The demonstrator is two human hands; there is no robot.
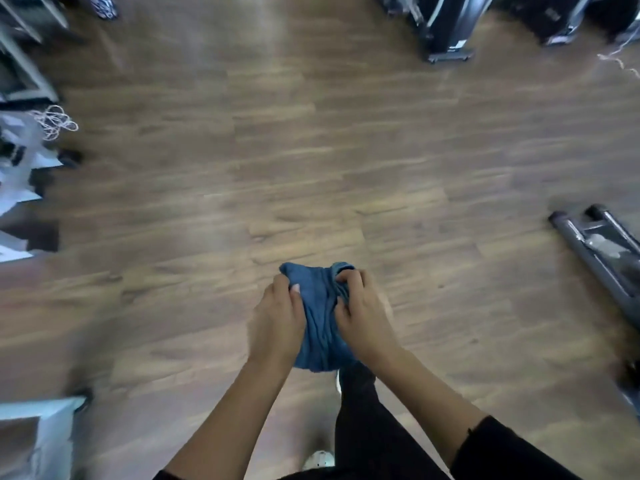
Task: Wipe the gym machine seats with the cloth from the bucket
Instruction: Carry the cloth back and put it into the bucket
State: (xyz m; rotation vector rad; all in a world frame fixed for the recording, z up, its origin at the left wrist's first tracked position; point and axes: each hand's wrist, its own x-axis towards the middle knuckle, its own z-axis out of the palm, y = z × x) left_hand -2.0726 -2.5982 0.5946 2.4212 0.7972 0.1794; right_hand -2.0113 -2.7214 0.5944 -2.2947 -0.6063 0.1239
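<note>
**Head view: two hands are bunching the blue cloth (320, 320) over a wooden floor (311, 150)**

Seen through the head camera, the blue cloth is sitting at about 6 o'clock from the centre of the picture, gathered into a wrinkled bundle and held up off the wooden floor. The left hand (277, 320) is gripping the bundle at its 9 o'clock side. Its fingers are curling onto the fabric, with one nail showing against the blue. The right hand (363, 313) is gripping the 3 o'clock side, and its fingers are digging into the folds near the top corner, clamped on the material. The two hands are not touching each other, as the cloth is filling the space between them.

The lower end of the cloth is hanging in front of a black trouser leg (363, 427) at 6 o'clock. A pale shoe (320, 459) is showing just beside that leg at the bottom edge. A black sleeve (502, 452) is covering the right forearm at 5 o'clock, while the left forearm is showing bare.

Gym equipment is ringing the view, well apart from the hands and much of it blurred. Dark machine bases (450, 29) are standing at 1 o'clock. A grey metal frame (595, 251) is lying along the floor at 3 o'clock. Pale frames (20, 81) are standing at 10 o'clock, with a coiled cord (55, 123) just beside them. A pale boxy shape (45, 434) is sitting at 7 o'clock, too smeared to tell what it is.
</note>
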